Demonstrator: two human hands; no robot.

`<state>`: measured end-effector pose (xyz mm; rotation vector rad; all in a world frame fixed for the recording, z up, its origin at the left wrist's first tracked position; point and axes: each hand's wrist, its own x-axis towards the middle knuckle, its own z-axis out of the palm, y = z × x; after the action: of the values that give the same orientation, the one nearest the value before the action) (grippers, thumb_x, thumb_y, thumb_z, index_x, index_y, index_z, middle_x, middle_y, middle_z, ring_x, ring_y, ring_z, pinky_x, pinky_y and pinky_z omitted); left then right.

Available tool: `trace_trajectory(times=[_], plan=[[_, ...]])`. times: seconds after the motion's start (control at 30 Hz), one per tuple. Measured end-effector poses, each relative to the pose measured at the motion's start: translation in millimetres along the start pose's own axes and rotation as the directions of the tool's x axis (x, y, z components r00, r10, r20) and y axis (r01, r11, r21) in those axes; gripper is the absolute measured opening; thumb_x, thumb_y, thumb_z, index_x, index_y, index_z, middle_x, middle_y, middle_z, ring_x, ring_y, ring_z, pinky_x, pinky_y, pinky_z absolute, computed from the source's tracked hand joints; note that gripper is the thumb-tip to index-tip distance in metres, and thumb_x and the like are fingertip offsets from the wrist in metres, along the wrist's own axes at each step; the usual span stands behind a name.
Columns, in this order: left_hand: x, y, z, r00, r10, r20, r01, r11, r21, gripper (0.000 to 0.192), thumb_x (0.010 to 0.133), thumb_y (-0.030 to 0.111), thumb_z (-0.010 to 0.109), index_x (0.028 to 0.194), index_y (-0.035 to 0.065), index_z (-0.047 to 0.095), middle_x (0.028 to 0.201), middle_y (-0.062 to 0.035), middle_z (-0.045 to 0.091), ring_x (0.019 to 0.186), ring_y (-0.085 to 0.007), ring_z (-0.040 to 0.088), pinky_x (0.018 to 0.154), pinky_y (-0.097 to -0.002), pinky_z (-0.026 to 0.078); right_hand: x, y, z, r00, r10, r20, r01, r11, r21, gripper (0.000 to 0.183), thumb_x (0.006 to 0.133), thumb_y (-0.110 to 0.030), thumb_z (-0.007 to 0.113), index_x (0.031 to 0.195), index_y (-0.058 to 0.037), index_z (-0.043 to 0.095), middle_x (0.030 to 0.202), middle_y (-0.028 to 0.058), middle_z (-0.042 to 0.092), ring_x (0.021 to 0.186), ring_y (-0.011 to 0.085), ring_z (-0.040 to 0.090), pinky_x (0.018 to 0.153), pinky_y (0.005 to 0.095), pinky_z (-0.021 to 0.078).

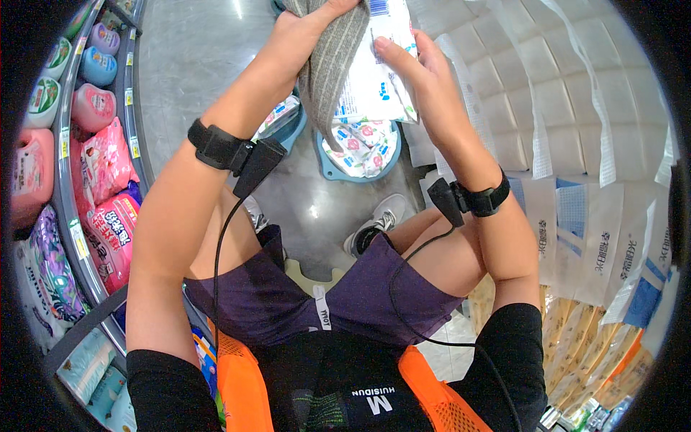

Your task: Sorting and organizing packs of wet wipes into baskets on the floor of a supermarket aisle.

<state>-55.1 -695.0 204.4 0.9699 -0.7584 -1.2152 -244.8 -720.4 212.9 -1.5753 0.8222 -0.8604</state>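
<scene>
A grey ribbed cloth [332, 65] hangs from my left hand [310, 27], whose fingertips are partly cut off by the top edge of the view. My right hand [424, 67] grips a white plastic soft pack [367, 97] by its right side, thumb on its printed face. The cloth lies against the pack's left side and covers part of it. Below them, a blue plastic basin [397, 156] on the floor holds several white packs with pink flower prints [356, 143]. The cloth's lower tip hangs over this basin.
Another blue basin [294, 135] with similar packs stands at left, partly behind my forearm. Store shelves [70, 178] with bottles and laundry bags line the left. Stacked wrapped packs [518, 92] rise at right. Wrist straps [221, 146] trail black cables. My shoes [378, 221] flank the floor.
</scene>
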Motion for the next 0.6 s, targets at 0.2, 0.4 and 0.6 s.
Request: trace_trajectory(times=[0.2, 0.4, 0.6], plan=[[-1.9, -14.9, -6.0, 0.981, -0.181, 0.074, 0.166, 0.97, 0.178, 0.058, 0.086, 0.044, 0.082, 0.124, 0.0014, 0.069, 0.109, -0.0086, 0.074, 0.096, -0.0162, 0.071, 0.084, -0.0305, 0.056, 13.5, 8.6, -18.9, 0.991, 0.104, -0.08, -0.104, 0.995, 0.005, 0.047, 0.101, -0.033, 0.066, 0.134, -0.0007, 0.058, 0.118, 0.0049, 0.068, 0.106, 0.0109, 0.065, 0.093, 0.0265, 0.05], [-10.1, -30.1, 5.5, 0.923, -0.127, 0.363, 0.039, 0.97, 0.242, 0.048, 0.087, 0.036, 0.083, 0.12, 0.0032, 0.071, 0.105, -0.0074, 0.075, 0.092, -0.0144, 0.07, 0.083, -0.0307, 0.055, 22.7, 11.4, -36.8, 0.973, 0.14, -0.185, -0.112, 0.981, 0.157, 0.046, 0.101, -0.032, 0.066, 0.133, 0.0003, 0.059, 0.119, 0.0057, 0.069, 0.105, 0.0142, 0.068, 0.092, 0.0281, 0.0522], [-2.4, -29.9, 3.6, 0.961, -0.042, 0.274, -0.028, 0.969, 0.246, 0.05, 0.086, 0.038, 0.084, 0.12, 0.0034, 0.07, 0.104, -0.0071, 0.075, 0.092, -0.0154, 0.071, 0.082, -0.0315, 0.056, 23.7, 22.4, -35.6, 0.988, 0.006, -0.153, 0.001, 0.999, 0.051, 0.048, 0.097, -0.035, 0.071, 0.126, 0.0022, 0.062, 0.111, 0.008, 0.072, 0.094, 0.0142, 0.069, 0.081, 0.0283, 0.0545]])
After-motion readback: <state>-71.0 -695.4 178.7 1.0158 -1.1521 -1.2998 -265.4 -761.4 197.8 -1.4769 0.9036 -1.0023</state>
